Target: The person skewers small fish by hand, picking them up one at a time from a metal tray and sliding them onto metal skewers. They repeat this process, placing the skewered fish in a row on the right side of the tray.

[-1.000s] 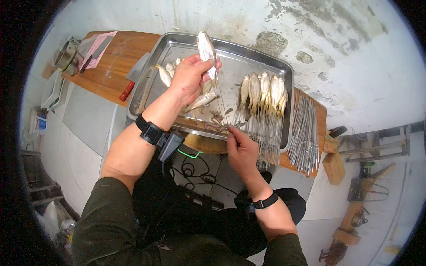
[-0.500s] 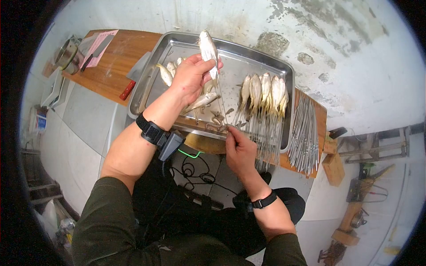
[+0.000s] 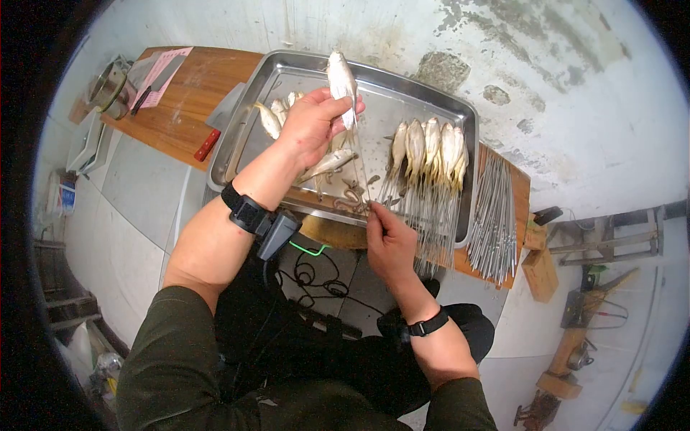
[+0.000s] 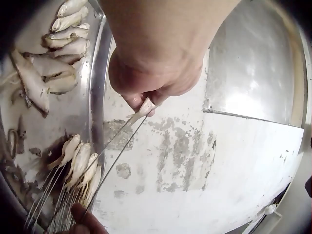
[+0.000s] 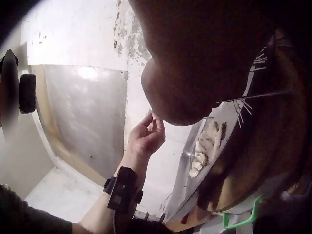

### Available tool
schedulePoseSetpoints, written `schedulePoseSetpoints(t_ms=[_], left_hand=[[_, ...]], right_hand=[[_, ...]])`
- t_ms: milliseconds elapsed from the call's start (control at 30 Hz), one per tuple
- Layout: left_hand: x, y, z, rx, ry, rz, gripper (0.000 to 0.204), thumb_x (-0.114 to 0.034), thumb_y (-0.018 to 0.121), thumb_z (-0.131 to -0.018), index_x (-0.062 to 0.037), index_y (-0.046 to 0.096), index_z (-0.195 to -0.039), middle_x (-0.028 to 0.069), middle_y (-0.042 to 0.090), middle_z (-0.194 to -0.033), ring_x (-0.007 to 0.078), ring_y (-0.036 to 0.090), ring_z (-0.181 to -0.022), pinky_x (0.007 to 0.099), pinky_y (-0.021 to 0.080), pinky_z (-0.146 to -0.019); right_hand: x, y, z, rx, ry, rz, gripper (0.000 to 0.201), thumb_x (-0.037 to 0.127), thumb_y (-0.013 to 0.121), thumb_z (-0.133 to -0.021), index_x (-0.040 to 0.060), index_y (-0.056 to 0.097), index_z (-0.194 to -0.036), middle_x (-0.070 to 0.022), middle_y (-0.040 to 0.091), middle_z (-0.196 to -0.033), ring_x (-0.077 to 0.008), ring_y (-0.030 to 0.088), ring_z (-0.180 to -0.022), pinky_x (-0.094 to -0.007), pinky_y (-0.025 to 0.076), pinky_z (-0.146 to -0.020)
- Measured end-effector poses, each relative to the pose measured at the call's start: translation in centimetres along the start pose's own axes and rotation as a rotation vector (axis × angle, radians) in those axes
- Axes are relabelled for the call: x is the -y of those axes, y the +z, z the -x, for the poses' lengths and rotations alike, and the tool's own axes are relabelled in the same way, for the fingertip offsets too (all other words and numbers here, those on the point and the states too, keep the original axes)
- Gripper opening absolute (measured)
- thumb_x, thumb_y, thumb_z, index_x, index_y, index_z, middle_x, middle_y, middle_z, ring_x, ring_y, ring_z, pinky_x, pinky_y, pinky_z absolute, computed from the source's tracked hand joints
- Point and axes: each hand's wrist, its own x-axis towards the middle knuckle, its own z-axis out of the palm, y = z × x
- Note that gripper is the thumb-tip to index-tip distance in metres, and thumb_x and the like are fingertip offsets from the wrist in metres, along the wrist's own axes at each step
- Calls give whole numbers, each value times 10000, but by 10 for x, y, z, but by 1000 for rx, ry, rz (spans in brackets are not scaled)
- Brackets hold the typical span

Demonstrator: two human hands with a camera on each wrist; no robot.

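Observation:
My left hand (image 3: 309, 129) holds a small silvery fish (image 3: 342, 82) raised over the metal tray (image 3: 468, 129), its thumb across the lower body. Two thin metal skewers (image 4: 117, 161) run from the fish's tail end down to my right hand (image 3: 392, 246), which pinches them near the tray's front edge. Several skewered fish (image 3: 431, 147) lie side by side at the tray's right, their skewers over the near rim. Loose fish (image 3: 328, 164) lie at its left, partly hidden by my left arm. Dark scraps (image 3: 352, 195) sit near the front edge.
A sheaf of bare metal skewers (image 3: 494, 215) lies on the wooden table right of the tray. To the left are a red-handled blade (image 3: 207, 145), a knife (image 3: 151, 92) on pink paper and a metal pot (image 3: 111, 93). A stained wall (image 3: 560, 93) stands behind.
Both hands keep their hold on the fish and skewers. The left hand and fish have shifted very slightly to the right in the head view.

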Motion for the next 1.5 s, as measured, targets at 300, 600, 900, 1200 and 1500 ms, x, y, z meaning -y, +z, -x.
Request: schedulePoseSetpoints(t_ms=[300, 600, 900, 1200, 1500], left_hand=[[-3, 9, 8, -16, -19, 89, 199, -98, 535, -935, 23, 551, -1093, 101, 639, -1024, 160, 636, -906, 265, 539, -797], [-4, 2, 2, -31, -30, 82, 183, -94, 509, -950, 28, 548, -1080, 115, 634, -1027, 182, 637, -922, 306, 543, -829], [-1, 1, 3, 10, -63, 92, 177, -109, 515, -952, 24, 559, -1060, 118, 638, -1014, 182, 643, -897, 295, 544, -828], [-5, 7, 7, -6, -75, 74, 182, -133, 513, -957, 1, 546, -1075, 109, 644, -1007, 181, 652, -881, 279, 548, -805], [-4, 7, 6, 42, -26, 110, 221, -128, 514, -954, 27, 537, -1109, 123, 626, -1067, 185, 636, -935, 299, 536, -834]], right_hand=[[2, -2, -3, 16, 71, -29, 209, 116, 597, -854, 29, 655, -1035, -203, 654, -830, -314, 668, -717, -352, 513, -643], [2, 0, 2, -11, -9, -18, 203, 118, 599, -854, 23, 654, -1025, -197, 652, -812, -322, 659, -705, -357, 509, -637], [2, 2, 0, -20, -18, -17, 193, 116, 602, -853, 30, 656, -1017, -194, 650, -790, -314, 656, -678, -349, 506, -615], [1, 2, -2, -36, -18, -18, 185, 113, 609, -850, 37, 663, -1010, -189, 652, -771, -305, 657, -668, -347, 507, -616], [0, 1, -6, -2, 85, -68, 185, 127, 614, -851, 42, 667, -1007, -184, 645, -745, -308, 640, -638, -358, 494, -593]])
